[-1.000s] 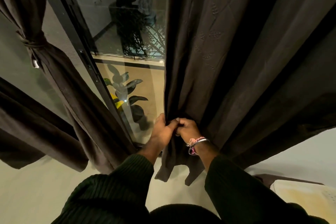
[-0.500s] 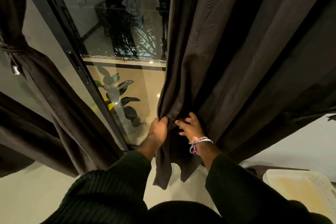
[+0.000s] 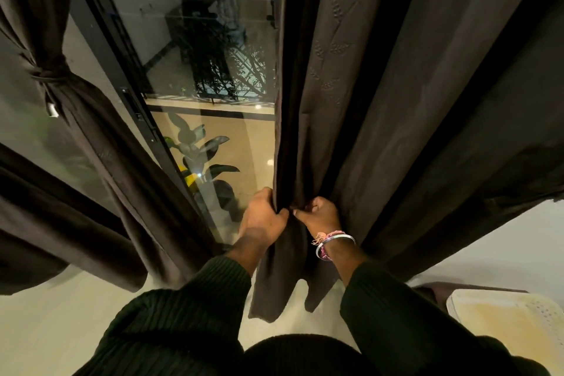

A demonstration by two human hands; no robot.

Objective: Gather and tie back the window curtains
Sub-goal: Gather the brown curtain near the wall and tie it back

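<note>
Both hands are clenched on the right curtain (image 3: pixel 381 101) low down, close to its inner edge: the left hand (image 3: pixel 264 215) wraps the leading edge, and the right hand (image 3: pixel 319 214) pinches a fold just beside it, thumb tips nearly touching. The curtain hangs in deep folds at the right side of the window (image 3: pixel 210 70), with its bottom hem loose just above the floor (image 3: pixel 45 323).

The risk, as I judge it, is that only the nearest folds are held. Most of the fabric spreads away to the right, so those outer folds could slip free and leave a lopsided bundle. No tie for this curtain is visible (it may be hidden in the folds), so one hand will probably have to let go to find it, and the gathered cloth could then spring open. The loose hem could also drag on the floor or catch underfoot.

The left curtain (image 3: pixel 100 137) is already gathered, cinched by a knotted tie (image 3: pixel 50 75). The floor is pale and smooth. Dark glass in a black frame (image 3: pixel 122 79) shows a leafy plant (image 3: pixel 207 159) and railings outside. A cream cushioned seat (image 3: pixel 512 323) sits at the lower right, near the curtain's far folds.
</note>
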